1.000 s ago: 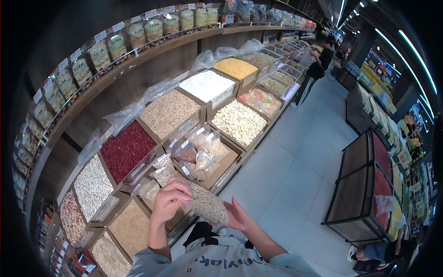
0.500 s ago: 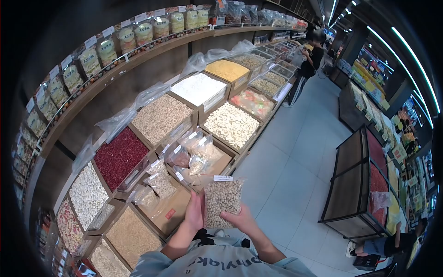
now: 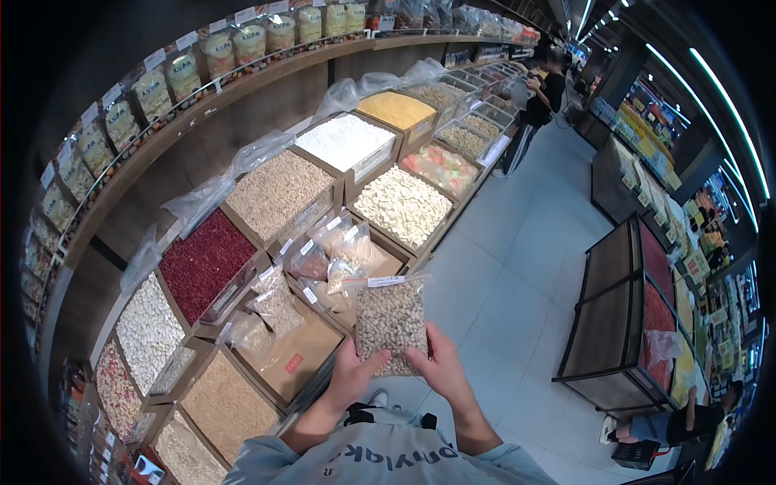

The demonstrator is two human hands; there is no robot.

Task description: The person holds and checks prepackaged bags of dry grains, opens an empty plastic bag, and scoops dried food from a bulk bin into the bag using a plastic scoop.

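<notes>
A clear zip bag of speckled beans or seeds [image 3: 391,319] is held upright in front of my body, a white label along its top. My left hand [image 3: 353,373] grips its lower left side, thumb on the front. On the lower right side, my right hand [image 3: 439,364] holds it the same way. Behind the bag, a cardboard-lined bin [image 3: 388,257] contains several small labelled bags [image 3: 352,247]. More small bags [image 3: 277,307] lie in the bin to the left.
Bins of red beans [image 3: 207,264], white beans [image 3: 149,333], white slices [image 3: 403,206] and grains [image 3: 281,195] line the left. Packaged goods fill the shelf [image 3: 267,63] above. A person [image 3: 535,101] stands up the aisle; another person [image 3: 675,422] is at lower right beside a dark display stand [image 3: 606,323].
The bag was tilted sideways, then turned upright with its label showing, and is now raised slightly. My left hand moved from its top to its lower left side; my right hand shifted along its right side.
</notes>
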